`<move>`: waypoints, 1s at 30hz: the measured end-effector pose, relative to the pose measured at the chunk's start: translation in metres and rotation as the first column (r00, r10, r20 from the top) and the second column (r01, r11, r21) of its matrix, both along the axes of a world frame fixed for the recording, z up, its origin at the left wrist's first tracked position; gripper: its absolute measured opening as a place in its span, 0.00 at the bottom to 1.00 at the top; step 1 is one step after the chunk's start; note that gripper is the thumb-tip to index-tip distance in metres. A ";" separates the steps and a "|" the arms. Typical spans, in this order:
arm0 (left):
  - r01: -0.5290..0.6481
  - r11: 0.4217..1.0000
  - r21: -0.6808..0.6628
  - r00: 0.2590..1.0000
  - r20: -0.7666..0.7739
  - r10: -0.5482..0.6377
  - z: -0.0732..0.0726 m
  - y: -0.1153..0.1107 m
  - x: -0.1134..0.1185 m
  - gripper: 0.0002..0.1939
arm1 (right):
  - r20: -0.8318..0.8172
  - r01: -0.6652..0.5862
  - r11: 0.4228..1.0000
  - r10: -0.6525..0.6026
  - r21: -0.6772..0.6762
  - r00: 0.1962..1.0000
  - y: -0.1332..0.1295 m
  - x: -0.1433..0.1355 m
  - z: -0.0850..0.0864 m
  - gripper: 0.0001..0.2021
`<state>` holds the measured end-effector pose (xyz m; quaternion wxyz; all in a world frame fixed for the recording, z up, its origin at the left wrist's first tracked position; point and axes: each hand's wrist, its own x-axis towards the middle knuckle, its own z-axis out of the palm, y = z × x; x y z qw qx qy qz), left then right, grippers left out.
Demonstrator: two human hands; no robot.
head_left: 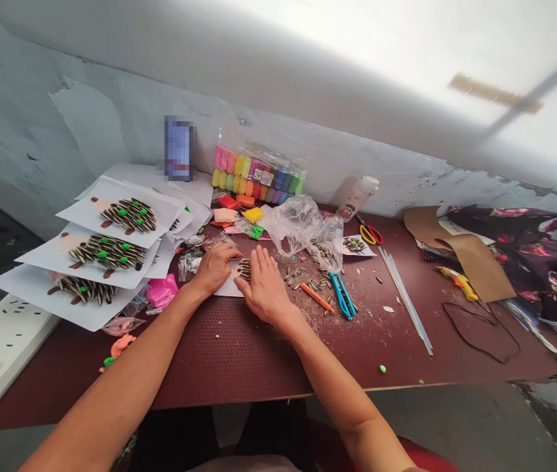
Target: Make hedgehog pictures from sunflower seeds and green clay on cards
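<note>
Between my hands lies a small white card [229, 289] with striped sunflower seeds [244, 269] on it, partly covered by my fingers. My left hand [215, 267] is closed at the card's upper left edge, its fingers bent. Stretched out flat, my right hand [265, 283] rests over the card's right side and the seeds, fingers straight. Loose sunflower seeds [296, 269] are scattered just right of it, near an orange stick-like tool [318, 298] and a blue utility knife [342, 296].
Finished-looking seed hedgehog cards [118, 252] are stacked at left, beside a white power strip [8, 331]. Coloured clay packs [259, 174], a plastic bag [294, 223], a bottle [358, 196] and scissors [371, 233] stand behind. Glue sticks [406, 301] and a yellow glue gun [462, 285] lie right.
</note>
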<state>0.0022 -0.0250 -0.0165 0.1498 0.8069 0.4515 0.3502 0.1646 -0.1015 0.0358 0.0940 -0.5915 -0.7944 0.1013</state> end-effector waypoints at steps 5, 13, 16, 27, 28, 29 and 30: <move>0.005 1.000 -0.017 1.000 0.015 -0.004 0.002 0.000 -0.001 0.24 | -0.066 0.089 0.996 -0.088 0.006 0.994 0.017 0.035 -0.003 0.34; -0.013 1.000 -0.009 0.999 -0.032 0.013 0.005 -0.005 -0.002 0.23 | -0.189 0.205 0.974 -0.185 0.092 0.964 0.030 0.060 -0.012 0.31; -0.007 1.000 -0.007 0.999 -0.050 0.006 0.006 -0.006 -0.002 0.23 | -0.174 0.222 0.970 -0.202 0.098 0.964 0.030 0.062 -0.015 0.31; -0.003 1.000 -0.017 0.998 -0.056 0.002 0.007 -0.006 -0.003 0.22 | -0.043 0.039 0.998 -0.038 0.041 0.998 0.008 0.029 -0.004 0.36; -0.001 1.000 -0.016 0.999 -0.054 0.000 0.007 -0.006 -0.003 0.22 | -0.039 0.009 0.999 -0.008 0.037 0.999 0.002 0.021 -0.003 0.37; 0.001 1.000 -0.014 0.999 -0.052 -0.002 0.007 -0.006 -0.003 0.21 | -0.034 -0.017 0.999 0.018 0.031 0.999 -0.003 0.013 -0.003 0.38; 0.003 1.000 -0.012 0.999 -0.050 -0.003 0.007 -0.007 -0.003 0.21 | -0.028 -0.042 0.999 0.043 0.024 0.999 -0.008 0.007 -0.003 0.39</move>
